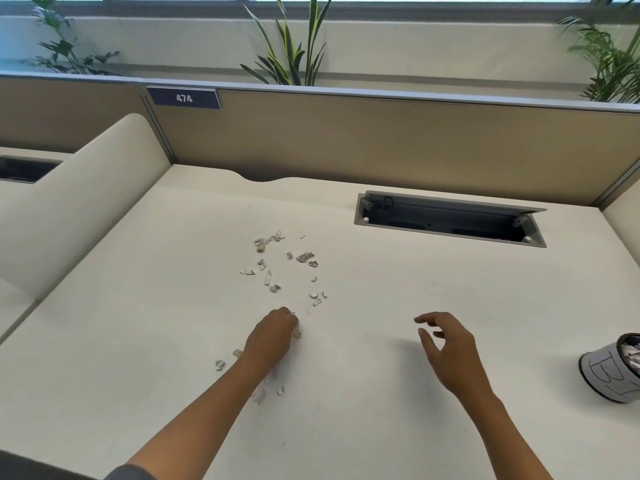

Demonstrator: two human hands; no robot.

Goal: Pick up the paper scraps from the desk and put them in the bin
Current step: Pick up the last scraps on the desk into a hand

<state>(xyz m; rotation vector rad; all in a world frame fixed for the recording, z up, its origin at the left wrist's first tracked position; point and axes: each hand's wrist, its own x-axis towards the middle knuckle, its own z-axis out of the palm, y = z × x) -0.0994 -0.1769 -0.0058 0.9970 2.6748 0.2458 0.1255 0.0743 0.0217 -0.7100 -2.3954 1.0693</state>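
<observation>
The left hand (273, 336) is pinching scraps (277, 268), more lying just beyond it; the right hand (446, 344) is hovering relaxed, holding nothing, bin (611, 370) far right.

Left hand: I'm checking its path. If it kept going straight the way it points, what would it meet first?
The left hand points up the desk; likely first the paper scraps just beyond its fingertips, though depth is unclear.

White desk (381, 427), scattered paper scraps (277, 268) mid-surface, small grey bin (609, 372) at right edge
</observation>
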